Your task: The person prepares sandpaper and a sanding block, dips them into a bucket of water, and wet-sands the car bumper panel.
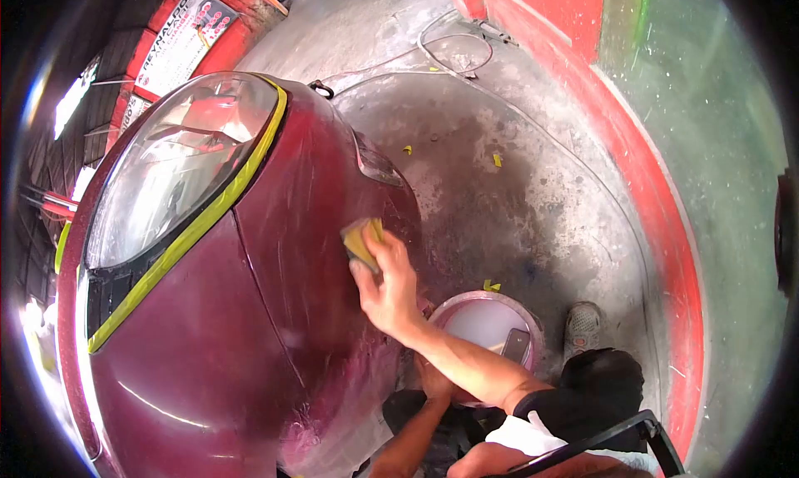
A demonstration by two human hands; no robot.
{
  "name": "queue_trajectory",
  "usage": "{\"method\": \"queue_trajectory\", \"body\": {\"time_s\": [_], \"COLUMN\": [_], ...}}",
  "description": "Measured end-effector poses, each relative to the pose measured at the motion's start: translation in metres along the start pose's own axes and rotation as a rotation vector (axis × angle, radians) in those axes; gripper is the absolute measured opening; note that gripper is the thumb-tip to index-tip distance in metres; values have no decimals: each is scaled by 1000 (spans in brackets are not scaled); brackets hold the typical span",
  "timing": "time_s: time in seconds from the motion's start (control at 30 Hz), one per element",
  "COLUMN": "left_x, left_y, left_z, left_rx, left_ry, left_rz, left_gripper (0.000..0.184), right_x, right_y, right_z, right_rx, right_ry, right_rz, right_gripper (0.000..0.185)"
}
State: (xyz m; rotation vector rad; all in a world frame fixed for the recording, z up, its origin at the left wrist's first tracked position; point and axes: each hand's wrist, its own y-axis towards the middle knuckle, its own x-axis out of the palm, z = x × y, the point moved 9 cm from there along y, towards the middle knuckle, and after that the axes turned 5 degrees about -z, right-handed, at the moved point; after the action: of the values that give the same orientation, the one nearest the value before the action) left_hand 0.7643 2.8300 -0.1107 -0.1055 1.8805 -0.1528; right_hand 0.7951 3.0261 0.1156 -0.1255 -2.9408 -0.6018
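My right hand (pixel 389 286) grips a folded yellow pad (pixel 363 241) with a darker face, pinched between thumb and fingers beside the maroon car body (pixel 308 220). Whether the pad touches the paint is unclear. Below my right forearm, my left hand (pixel 436 381) is beside the pink-rimmed bucket (pixel 534 320); its fingers are mostly hidden. Whitish liquid shows in the bucket, and a dark rectangular object (pixel 516 345) appears at its inner right side. Yellow-green tape (pixel 200 228) edges the car's window glass (pixel 187 161).
A hose (pixel 574 155) curves across the stained concrete floor (pixel 466 186). Yellow tape scraps (pixel 497 160) lie on it. A shoe (pixel 583 328) is right of the bucket. A red-edged wall (pixel 657 220) stands at right, and a sign (pixel 185 41) at upper left.
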Motion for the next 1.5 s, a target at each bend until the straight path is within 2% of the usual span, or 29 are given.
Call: {"method": "queue_trajectory", "body": {"time_s": [0.03, 0.1, 0.13, 0.17, 0.23, 0.3, 0.33, 0.43, 0.47, 0.5, 0.57, 0.6, 0.63, 0.7, 0.77, 0.83, 0.9, 0.93, 0.97, 1.03, 1.1, 1.13, 1.17, 1.23, 1.3, 1.37, 1.4, 1.43, 1.5], "left_x": [2, 6, 27, 28, 46, 49, 48, 46, 46, 45, 44, 39, 63, 55, 31, 32, 30, 6, 1, -4, 20, 22, 25, 82, 49, 13, 55, 52, 34], "left_y": [-2, -10, -13, -17, -13, -9, -8, -15, -20, -20, -14, -8, -14, -21, -15, -17, -11, -1, 0, -4, -15, -15, -15, -21, -16, -12, -14, -17, -17], "left_z": [0, -15, -16, -18, -17, -19, -22, -22, -19, -19, -20, -19, -19, -11, -16, -18, -14, -19, -20, -19, -18, -17, -17, -11, -13, -15, -14, -13, -18], "left_rx": [3, -109, -97, -161, -139, -151, -164, -220, -230, -227, -213, -214, -228, 168, -129, -168, -110, -184, -178, -123, -163, -155, -142, -135, -139, -152, -155, -103, -154], "left_ry": [0, -579, -579, -619, -537, -584, -631, -785, -788, -735, -626, -761, -634, -358, -549, -545, -563, -729, -726, -651, -643, -627, -612, -403, -451, -549, -483, -512, -581], "left_rz": [-6, 42, 81, 78, 28, 28, 22, -1, -2, -31, -81, -148, -94, 898, -27, -44, -51, -6, -7, -35, 22, 24, 24, -6, -35, -96, -103, -37, -22], "left_gripper": [71, 69, 64, 58, 54, 55, 55, 55, 55, 59, 66, 68, 67, 71, 77, 79, 76, 77, 77, 69, 59, 61, 62, 68, 70, 75, 72, 67, 63], "right_x": [0, -3, -5, -8, -7, -4, -4, -6, -5, -8, -3, -4, -3, -4, 1, -2, -3, -3, -1, -7, -8, -10, -8, -7, -1, -1, -5, -2, -5], "right_y": [1, 41, 68, 84, 69, 21, 10, 59, 81, 94, 68, 43, 19, 24, 67, 80, 51, 27, 17, 37, 85, 93, 83, 40, -3, 14, 42, 74, 102], "right_z": [2, 19, 30, 32, 28, -7, -13, 9, 27, 26, 20, -1, -10, -7, 29, 28, 14, 2, 4, 6, 28, 24, 24, 2, -9, 1, 11, 40, 50], "right_rx": [-46, -87, -56, 112, 72, -93, -27, -48, 67, 148, 90, -124, -75, -100, 24, 67, -74, -67, -34, -114, 2, 176, 174, -55, -40, -154, -153, 6, 154], "right_ry": [25, 12, 36, 47, 33, 70, 9, 37, -76, 18, 20, 60, -24, -54, 25, 16, 41, -30, 65, -4, 143, 196, 196, 72, 121, 39, -48, 24, -17], "right_rz": [20, 86, 113, 87, 87, 96, 61, 110, 126, 78, 29, 84, 80, 93, 88, 78, 101, 77, 65, 127, 70, -1, -1, 6, -32, -17, 66, 40, -16], "right_gripper": [52, 46, 41, 40, 41, 40, 40, 37, 36, 38, 42, 46, 43, 42, 46, 43, 43, 45, 47, 44, 41, 39, 39, 40, 42, 41, 38, 38, 35]}}
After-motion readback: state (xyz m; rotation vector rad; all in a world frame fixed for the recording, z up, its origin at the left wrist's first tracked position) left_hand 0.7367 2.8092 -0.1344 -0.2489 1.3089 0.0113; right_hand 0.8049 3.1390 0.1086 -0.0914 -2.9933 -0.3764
